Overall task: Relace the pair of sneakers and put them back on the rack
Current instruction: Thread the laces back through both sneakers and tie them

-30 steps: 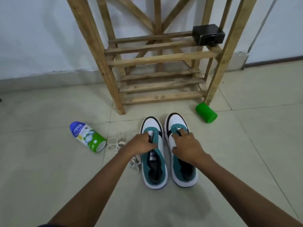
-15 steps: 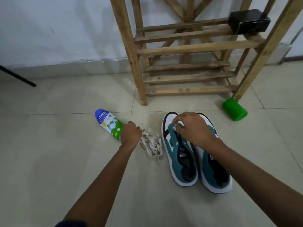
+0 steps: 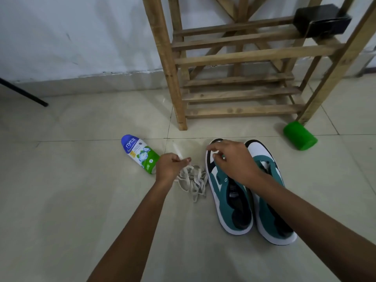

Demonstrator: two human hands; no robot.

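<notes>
Two teal, white and black sneakers lie side by side on the tiled floor, without laces: the left sneaker (image 3: 230,202) and the right sneaker (image 3: 270,212). A heap of off-white laces (image 3: 193,181) lies just left of them. My left hand (image 3: 169,168) pinches one lace, whose end sticks up blurred above the fingers. My right hand (image 3: 234,159) hovers over the left sneaker's toe and front eyelets with curled fingers; whether it grips the shoe is not clear. The wooden shoe rack (image 3: 240,94) stands behind the sneakers against the wall.
A blue, white and green bottle (image 3: 140,153) lies on its side left of my left hand. A green plastic cup (image 3: 300,136) lies by the rack's right leg. A black box (image 3: 322,20) sits on an upper rack shelf. A black rod (image 3: 22,91) slants at far left.
My left hand left the left sneaker, reached to the lace heap and lifted one lace end. My right hand shifted from the right sneaker to the left sneaker's toe. The view swung left.
</notes>
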